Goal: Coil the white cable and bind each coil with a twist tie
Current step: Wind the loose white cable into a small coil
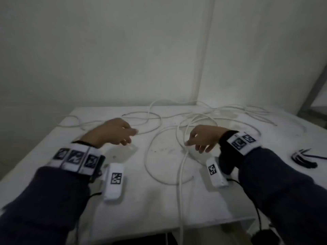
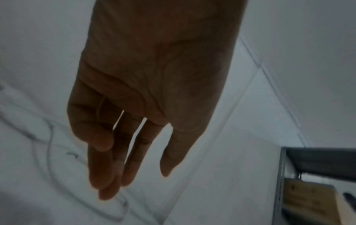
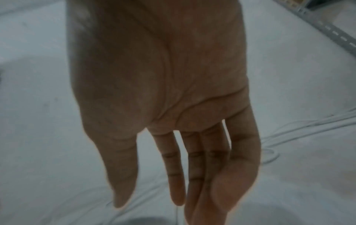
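A long white cable (image 1: 180,174) lies loose and tangled over the white table (image 1: 141,200); one strand runs off the front edge. My left hand (image 1: 127,137) hovers over the table's left half, fingers straight and empty, also in the left wrist view (image 2: 123,175), with a cable loop (image 2: 49,159) below it. My right hand (image 1: 194,144) hangs above a cable loop, its fingertips close to a strand, gripping nothing. In the right wrist view the right hand (image 3: 173,197) is flat and open, with cable strands (image 3: 289,129) beyond it. A bundle of black and white twist ties (image 1: 304,159) lies at the right.
A pale wall stands right behind the table. A grey metal shelf (image 2: 279,182) with a cardboard box (image 2: 308,201) is off to the right. The table's front edge (image 1: 177,227) is near my body, and its left edge falls away beside my left arm.
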`<state>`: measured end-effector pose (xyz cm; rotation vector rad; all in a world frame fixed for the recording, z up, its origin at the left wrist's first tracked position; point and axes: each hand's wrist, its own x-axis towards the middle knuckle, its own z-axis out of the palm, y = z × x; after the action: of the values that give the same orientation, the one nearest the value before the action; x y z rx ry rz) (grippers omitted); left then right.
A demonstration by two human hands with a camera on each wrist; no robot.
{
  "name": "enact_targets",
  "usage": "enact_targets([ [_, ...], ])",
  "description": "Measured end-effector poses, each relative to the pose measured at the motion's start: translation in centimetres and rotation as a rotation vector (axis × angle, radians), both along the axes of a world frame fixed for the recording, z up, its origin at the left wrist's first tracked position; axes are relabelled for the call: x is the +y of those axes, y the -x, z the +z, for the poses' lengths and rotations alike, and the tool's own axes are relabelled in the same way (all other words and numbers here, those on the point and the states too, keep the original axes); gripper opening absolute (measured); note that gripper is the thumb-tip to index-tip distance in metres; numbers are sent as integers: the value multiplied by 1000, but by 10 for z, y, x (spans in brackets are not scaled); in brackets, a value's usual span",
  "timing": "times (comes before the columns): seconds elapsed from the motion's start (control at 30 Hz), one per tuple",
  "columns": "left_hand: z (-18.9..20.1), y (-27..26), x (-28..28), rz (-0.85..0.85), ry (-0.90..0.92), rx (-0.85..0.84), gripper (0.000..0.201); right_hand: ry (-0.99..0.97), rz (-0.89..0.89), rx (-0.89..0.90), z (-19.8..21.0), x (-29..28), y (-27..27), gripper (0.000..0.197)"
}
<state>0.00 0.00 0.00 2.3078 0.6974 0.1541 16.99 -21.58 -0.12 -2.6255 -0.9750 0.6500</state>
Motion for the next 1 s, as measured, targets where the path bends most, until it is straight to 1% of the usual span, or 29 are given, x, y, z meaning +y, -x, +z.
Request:
enact_targets([
  [0.03,-7,-13,-7,-41,19,137,33,37,-31,66,-4,6,1,40],
  [0.07,-14,-22,-12,-70,15,232,37,58,-51,110,-7,10,2,43],
  [0.1,-24,-31,-16,-116,8,313,41,85,-54,150,-12,15,4,43],
  [0.13,-32,-37,-20,-156,-7,363,44,96,-50,181,-17,19,7,37],
  [0.17,-38,-41,-21,-186,-24,380,45,100,-39,194,-20,22,9,29],
  [0.2,-39,-41,-22,-206,-36,383,44,63,-40,192,-23,25,9,21],
  [0.23,-37,-41,-23,-213,-47,366,45,-42,-71,208,-23,27,8,19],
  [0.27,-32,-38,-25,-241,-47,336,47,-206,-131,259,-23,30,2,22],
  [0.3,-28,-37,-28,-282,22,296,51,-405,-208,350,-20,33,-4,25],
  [0.33,-24,-34,-30,-343,161,264,59,-601,-295,466,-16,35,-11,26],
  [0.37,-22,-31,-33,-433,341,237,69,-791,-389,598,-10,37,-17,24],
  [0.43,-22,-24,-41,-649,643,205,81,-1135,-570,817,-1,42,-27,16],
  [0.47,-25,-22,-45,-731,727,181,83,-1256,-623,868,3,45,-29,13],
  [0.5,-29,-22,-49,-784,782,155,80,-1331,-641,883,5,48,-31,13],
  [0.53,-31,-21,-55,-804,817,125,72,-1364,-636,876,6,53,-33,16],
  [0.6,-35,-21,-61,-778,876,56,53,-1369,-615,841,7,61,-37,27],
  [0.63,-36,-20,-62,-750,911,32,50,-1350,-605,836,7,64,-38,31],
  [0.67,-36,-21,-62,-722,946,20,54,-1300,-574,825,9,66,-37,34],
  [0.73,-35,-22,-61,-681,969,4,61,-1081,-457,812,12,66,-38,34],
  [0.77,-32,-22,-62,-664,962,-12,56,-962,-379,814,14,65,-37,30],
  [0.8,-29,-23,-64,-651,958,-40,46,-857,-310,814,15,65,-35,26],
  [0.83,-24,-23,-67,-633,971,-71,35,-766,-253,792,16,64,-33,28],
  [0.87,-20,-23,-69,-609,987,-105,26,-694,-211,732,17,64,-31,39],
  [0.9,-17,-23,-72,-579,994,-144,21,-651,-188,655,17,65,-29,53],
  [0.93,-14,-23,-74,-544,987,-188,18,-633,-175,580,18,65,-25,62],
  [0.97,-12,-24,-74,-503,977,-239,15,-642,-167,527,18,64,-20,68],
  [1.0,-10,-25,-72,-448,973,-303,11,-663,-164,514,18,62,-15,71],
])
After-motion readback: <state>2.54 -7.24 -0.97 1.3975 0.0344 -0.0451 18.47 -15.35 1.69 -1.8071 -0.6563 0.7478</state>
